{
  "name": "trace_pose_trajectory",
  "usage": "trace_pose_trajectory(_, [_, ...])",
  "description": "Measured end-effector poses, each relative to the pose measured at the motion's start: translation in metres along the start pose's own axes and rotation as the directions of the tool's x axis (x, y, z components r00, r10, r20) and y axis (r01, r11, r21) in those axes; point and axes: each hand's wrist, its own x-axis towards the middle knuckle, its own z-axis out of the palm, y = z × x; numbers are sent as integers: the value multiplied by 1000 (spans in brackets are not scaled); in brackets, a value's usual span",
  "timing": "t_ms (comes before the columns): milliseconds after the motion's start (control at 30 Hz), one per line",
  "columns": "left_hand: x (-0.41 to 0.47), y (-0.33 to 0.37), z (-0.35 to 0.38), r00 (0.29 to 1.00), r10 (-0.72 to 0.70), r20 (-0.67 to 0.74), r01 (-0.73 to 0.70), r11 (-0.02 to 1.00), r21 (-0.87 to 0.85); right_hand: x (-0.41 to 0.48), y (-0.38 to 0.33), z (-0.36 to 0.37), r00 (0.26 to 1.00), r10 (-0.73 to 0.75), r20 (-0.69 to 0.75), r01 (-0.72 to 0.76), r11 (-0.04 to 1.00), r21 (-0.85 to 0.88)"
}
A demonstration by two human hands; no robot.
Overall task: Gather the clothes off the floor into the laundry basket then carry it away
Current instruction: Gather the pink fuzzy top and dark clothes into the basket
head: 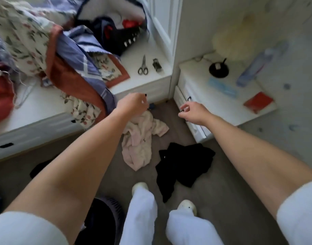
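pink garment [139,140]: crumpled, on floor | black garment [183,167]: crumpled, on floor, just right of pink | basket [113,203]: dark, slatted rim, bottom edge, mostly hidden

Left garment [141,138] on floor [213,200], right garment [183,167] just beside; basket [105,209] nearer, leftward; scissors [143,67] on ledge [151,82] behind.

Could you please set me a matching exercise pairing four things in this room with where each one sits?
Things:
1 scissors
2 red book
3 black garment
4 basket

Places:
A on the carpet, right of the pink garment
B near the view's bottom edge
C on the nightstand
D on the white ledge

Pairs: 1-D; 2-C; 3-A; 4-B
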Motion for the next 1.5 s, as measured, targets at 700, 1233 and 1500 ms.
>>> trace_pose_trajectory(700, [247, -227, 485, 954, -257, 152, 272, 959, -84, 243, 382, 427, 819, 567, 87, -556, 822, -119])
trace_pose_trajectory(1233, [269, -250, 505, 936, -341, -89, 334, 939, -82, 273, 358, 460, 897, 420, -138, -431, 900, -64])
trace_pose_trajectory(1500, [242, -210, 466, 984, -151, -93, 138, 982, -127, 303, 284, 427, 950, 284, -129, -287, 958, -2])
